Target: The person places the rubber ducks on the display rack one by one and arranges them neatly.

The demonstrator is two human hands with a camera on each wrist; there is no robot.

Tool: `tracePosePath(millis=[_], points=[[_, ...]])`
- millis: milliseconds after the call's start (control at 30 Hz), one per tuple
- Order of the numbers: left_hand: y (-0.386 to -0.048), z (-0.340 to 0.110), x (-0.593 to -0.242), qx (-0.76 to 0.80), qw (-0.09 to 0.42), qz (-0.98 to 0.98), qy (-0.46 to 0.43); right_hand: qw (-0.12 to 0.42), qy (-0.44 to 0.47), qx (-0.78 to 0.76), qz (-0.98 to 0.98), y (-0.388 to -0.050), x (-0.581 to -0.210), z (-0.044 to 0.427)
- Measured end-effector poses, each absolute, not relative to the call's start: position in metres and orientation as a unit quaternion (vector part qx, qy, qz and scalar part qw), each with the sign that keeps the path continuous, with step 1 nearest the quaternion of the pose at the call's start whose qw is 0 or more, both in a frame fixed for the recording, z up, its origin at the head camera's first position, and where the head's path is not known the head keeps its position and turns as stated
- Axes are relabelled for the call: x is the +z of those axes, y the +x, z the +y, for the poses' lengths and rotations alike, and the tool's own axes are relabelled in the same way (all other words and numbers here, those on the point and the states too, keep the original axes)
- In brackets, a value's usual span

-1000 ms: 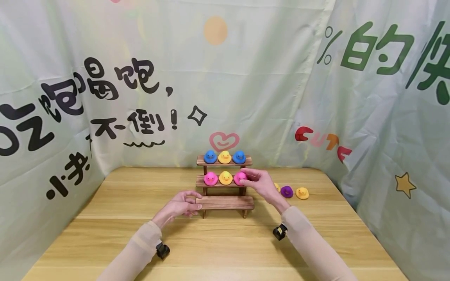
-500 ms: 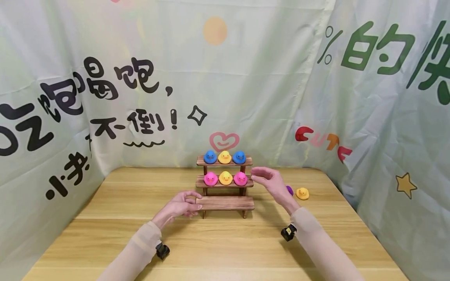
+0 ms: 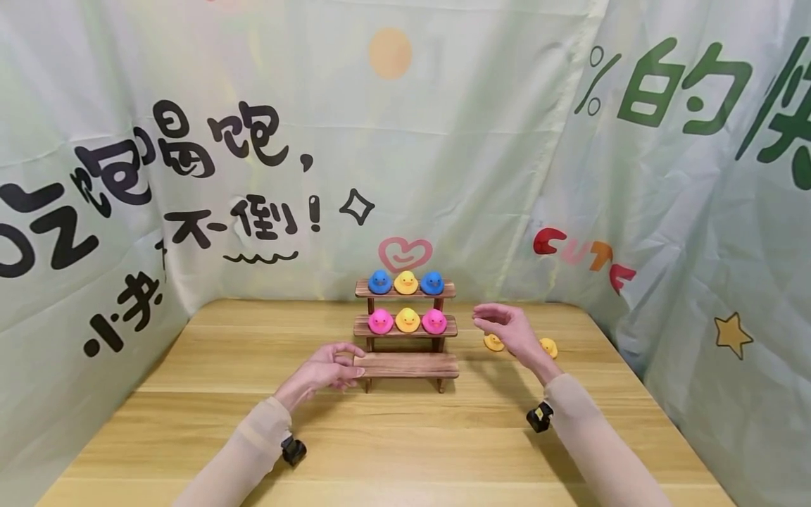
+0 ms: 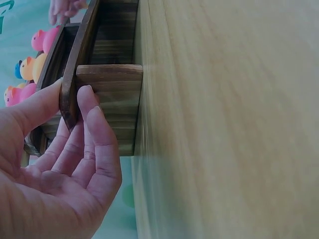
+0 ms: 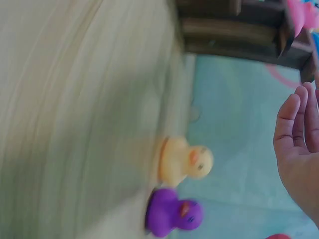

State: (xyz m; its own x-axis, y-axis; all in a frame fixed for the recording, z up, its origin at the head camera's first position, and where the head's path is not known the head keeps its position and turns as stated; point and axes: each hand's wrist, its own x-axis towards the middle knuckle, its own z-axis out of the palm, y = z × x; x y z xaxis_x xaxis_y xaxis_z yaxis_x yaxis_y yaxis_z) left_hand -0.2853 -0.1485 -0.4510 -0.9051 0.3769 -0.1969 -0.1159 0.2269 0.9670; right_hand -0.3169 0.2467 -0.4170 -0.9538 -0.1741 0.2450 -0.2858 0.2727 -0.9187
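Observation:
A three-tier wooden display stand (image 3: 410,365) stands near the back of the table. My left hand (image 3: 324,370) grips the left end of its lowest shelf, thumb above and fingers below in the left wrist view. On the top shelf a yellow rubber duck (image 3: 406,283) sits between two blue rubber ducks (image 3: 379,282). The middle shelf bears a yellow duck (image 3: 407,321) flanked by two pink ducks (image 3: 434,322). To the right of the stand, my right hand (image 3: 512,331) hovers with nothing in it, fingers extended in the right wrist view.
Below and behind the right hand, a yellow duck (image 3: 493,343) and another yellow duck (image 3: 548,347) rest on the table (image 3: 405,443). A purple duck (image 5: 167,211) shows in the right wrist view. Printed cloth (image 3: 443,176) hangs around the back and sides.
My right hand has let go of the right-hand pink duck on the middle shelf and moved right, over the loose ducks. The left hand keeps its place on the stand.

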Motion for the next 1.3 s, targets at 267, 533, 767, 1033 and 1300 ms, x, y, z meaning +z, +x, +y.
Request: tracePosePath(millis=[267, 533, 767, 1033, 1300], points=[[-0.286, -0.150, -0.451, 0.614, 0.201, 0.758, 0.092, 0.040, 0.152, 0.572, -0.805, -0.310, -0.412, 0.256], [-0.285, -0.148, -0.452, 0.612, 0.198, 0.759, 0.096, 0.052, 0.149, 0.549, -0.821, -0.322, -0.426, 0.271], [-0.285, -0.149, -0.452, 0.615, 0.201, 0.757, 0.093, 0.049, 0.139, 0.510, -0.847, -0.328, -0.432, 0.282], [-0.286, -0.149, -0.450, 0.611, 0.198, 0.761, 0.092, 0.053, 0.154, 0.444, -0.881, -0.336, -0.436, 0.293], [-0.284, -0.149, -0.451, 0.612, 0.199, 0.760, 0.089, 0.025, 0.156, 0.398, -0.904, -0.342, -0.441, 0.299]])
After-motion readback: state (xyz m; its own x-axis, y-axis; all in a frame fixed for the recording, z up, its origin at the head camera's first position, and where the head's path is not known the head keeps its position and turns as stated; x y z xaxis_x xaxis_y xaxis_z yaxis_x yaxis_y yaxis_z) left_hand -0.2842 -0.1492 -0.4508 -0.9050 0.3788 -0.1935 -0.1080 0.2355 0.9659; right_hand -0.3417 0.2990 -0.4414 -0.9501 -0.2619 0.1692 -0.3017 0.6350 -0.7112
